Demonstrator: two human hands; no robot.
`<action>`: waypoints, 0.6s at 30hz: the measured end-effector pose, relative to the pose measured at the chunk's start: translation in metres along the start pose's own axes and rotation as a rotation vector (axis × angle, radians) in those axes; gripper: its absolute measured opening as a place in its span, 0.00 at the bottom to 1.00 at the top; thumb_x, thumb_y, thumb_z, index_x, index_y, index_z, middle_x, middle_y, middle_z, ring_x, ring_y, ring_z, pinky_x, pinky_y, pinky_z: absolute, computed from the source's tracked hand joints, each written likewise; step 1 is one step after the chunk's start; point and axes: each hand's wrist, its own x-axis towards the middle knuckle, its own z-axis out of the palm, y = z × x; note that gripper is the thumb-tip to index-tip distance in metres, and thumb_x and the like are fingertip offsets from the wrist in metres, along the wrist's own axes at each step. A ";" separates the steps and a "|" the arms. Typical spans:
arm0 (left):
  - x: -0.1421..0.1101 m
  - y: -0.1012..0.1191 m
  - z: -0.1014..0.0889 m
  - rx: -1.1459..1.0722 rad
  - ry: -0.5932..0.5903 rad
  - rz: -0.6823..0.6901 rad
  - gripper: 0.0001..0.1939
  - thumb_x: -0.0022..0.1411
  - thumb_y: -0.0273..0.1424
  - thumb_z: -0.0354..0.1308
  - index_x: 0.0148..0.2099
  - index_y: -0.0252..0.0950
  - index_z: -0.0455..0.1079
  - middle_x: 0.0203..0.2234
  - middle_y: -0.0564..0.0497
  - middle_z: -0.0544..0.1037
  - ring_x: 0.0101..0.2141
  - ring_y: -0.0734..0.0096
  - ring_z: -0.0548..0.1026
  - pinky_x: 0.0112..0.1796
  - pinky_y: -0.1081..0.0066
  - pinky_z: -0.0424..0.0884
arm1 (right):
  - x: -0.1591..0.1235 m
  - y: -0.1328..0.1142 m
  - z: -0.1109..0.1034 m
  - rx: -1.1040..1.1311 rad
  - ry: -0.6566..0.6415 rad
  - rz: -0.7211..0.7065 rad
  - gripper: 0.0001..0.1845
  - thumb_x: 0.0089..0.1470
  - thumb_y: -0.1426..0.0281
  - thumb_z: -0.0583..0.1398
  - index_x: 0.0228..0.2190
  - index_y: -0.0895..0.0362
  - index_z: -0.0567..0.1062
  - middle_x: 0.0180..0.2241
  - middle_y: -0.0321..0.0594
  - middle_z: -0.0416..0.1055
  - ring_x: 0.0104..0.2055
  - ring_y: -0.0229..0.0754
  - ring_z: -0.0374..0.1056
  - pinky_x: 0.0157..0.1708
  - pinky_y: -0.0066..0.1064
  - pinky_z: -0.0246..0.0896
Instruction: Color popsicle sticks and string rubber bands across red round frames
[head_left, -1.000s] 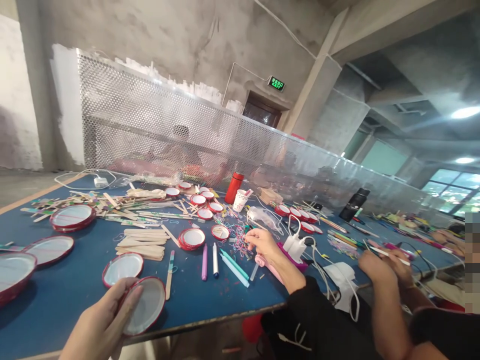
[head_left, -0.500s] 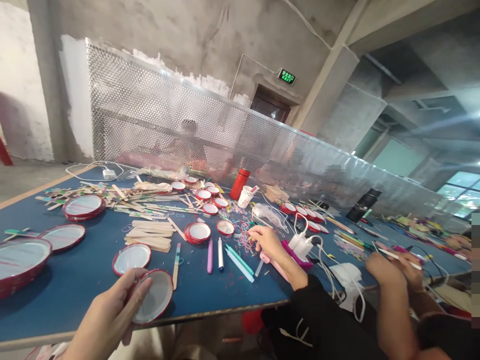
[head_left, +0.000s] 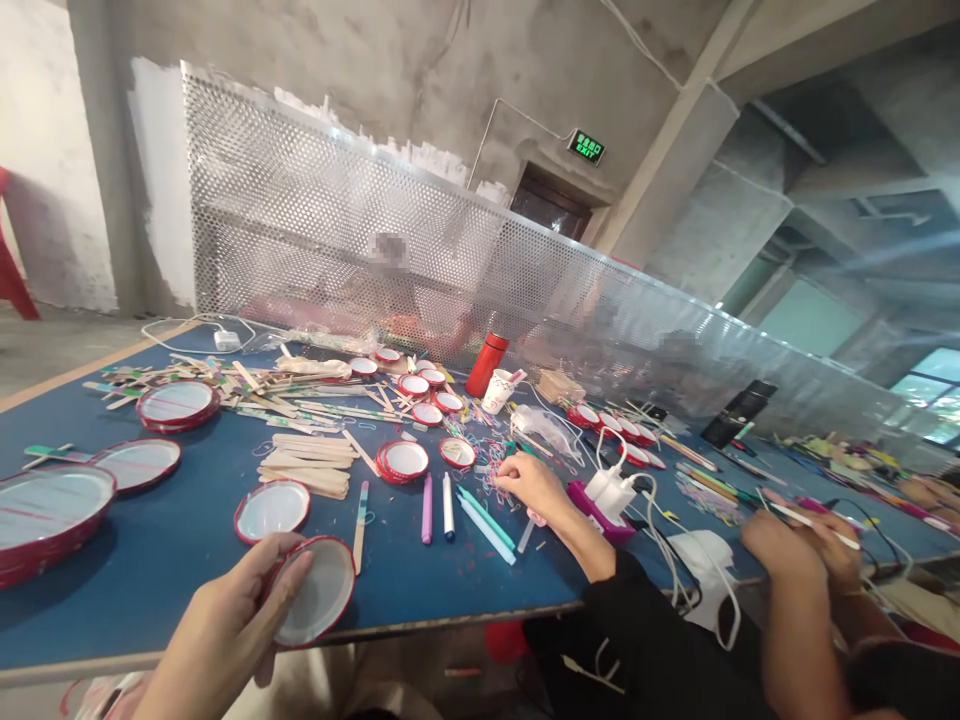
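Observation:
My left hand grips a round lid with a red rim and a pale inner face, its thumb across the face. The lid is tilted above the table's front edge. My right hand, in a black sleeve, reaches over a loose heap of small coloured rubber bands. Its fingers are pinched together at the heap; whatever lies between the fingertips is hidden. Close to my left hand lies another red-rimmed lid. A wooden stick with a coloured end rests beside the held lid.
Marker pens, stacked wooden sticks and more red-rimmed lids lie on the blue table. Further back stand a red bottle and paper cup. Right are a purple power strip and a co-worker's hands.
The view has shifted slightly, so the scene sits a little further right. My right hand stays at the rubber bands, its fingers drawn in more. My left hand still holds the lid.

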 end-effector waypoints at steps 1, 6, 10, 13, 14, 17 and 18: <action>0.000 0.001 0.000 0.010 -0.001 0.003 0.18 0.62 0.50 0.52 0.38 0.41 0.72 0.06 0.64 0.64 0.06 0.70 0.67 0.14 0.75 0.63 | 0.000 -0.002 0.001 -0.001 -0.003 -0.002 0.16 0.65 0.62 0.62 0.51 0.56 0.74 0.53 0.44 0.73 0.49 0.46 0.73 0.49 0.45 0.72; -0.002 0.008 -0.003 0.044 -0.007 0.002 0.18 0.61 0.49 0.51 0.37 0.41 0.72 0.07 0.63 0.66 0.07 0.71 0.67 0.14 0.75 0.59 | 0.000 -0.004 -0.002 0.071 0.026 0.021 0.17 0.65 0.62 0.62 0.52 0.56 0.74 0.53 0.44 0.73 0.49 0.46 0.73 0.48 0.44 0.72; -0.003 0.010 -0.003 0.053 -0.011 -0.011 0.19 0.62 0.51 0.50 0.37 0.41 0.71 0.05 0.64 0.64 0.07 0.69 0.68 0.15 0.75 0.61 | 0.000 0.004 -0.010 0.184 0.048 0.074 0.17 0.65 0.61 0.62 0.51 0.57 0.74 0.51 0.43 0.74 0.47 0.45 0.74 0.45 0.42 0.73; -0.003 0.009 -0.002 0.044 -0.015 -0.011 0.20 0.62 0.51 0.50 0.38 0.42 0.72 0.05 0.64 0.64 0.07 0.69 0.68 0.14 0.75 0.60 | -0.002 0.009 -0.015 0.238 0.042 0.123 0.17 0.65 0.61 0.62 0.51 0.57 0.74 0.50 0.43 0.74 0.45 0.44 0.74 0.44 0.41 0.74; -0.003 0.009 -0.002 0.037 -0.017 -0.012 0.20 0.62 0.51 0.50 0.38 0.41 0.72 0.06 0.63 0.65 0.07 0.70 0.68 0.14 0.75 0.60 | -0.002 0.009 -0.015 0.251 0.039 0.137 0.17 0.65 0.61 0.62 0.50 0.57 0.74 0.50 0.43 0.74 0.45 0.44 0.74 0.44 0.41 0.74; -0.002 0.009 -0.002 0.020 -0.025 -0.012 0.21 0.61 0.52 0.51 0.37 0.42 0.72 0.09 0.62 0.68 0.07 0.71 0.68 0.14 0.75 0.60 | -0.004 0.008 -0.014 0.276 0.035 0.170 0.17 0.65 0.61 0.62 0.50 0.57 0.74 0.49 0.43 0.74 0.44 0.44 0.74 0.43 0.40 0.74; -0.002 0.009 -0.003 0.020 -0.027 -0.011 0.20 0.61 0.52 0.51 0.37 0.42 0.72 0.09 0.62 0.68 0.07 0.71 0.68 0.14 0.75 0.60 | -0.004 0.007 -0.014 0.280 0.037 0.179 0.17 0.65 0.61 0.62 0.50 0.57 0.74 0.49 0.42 0.74 0.44 0.44 0.74 0.43 0.40 0.74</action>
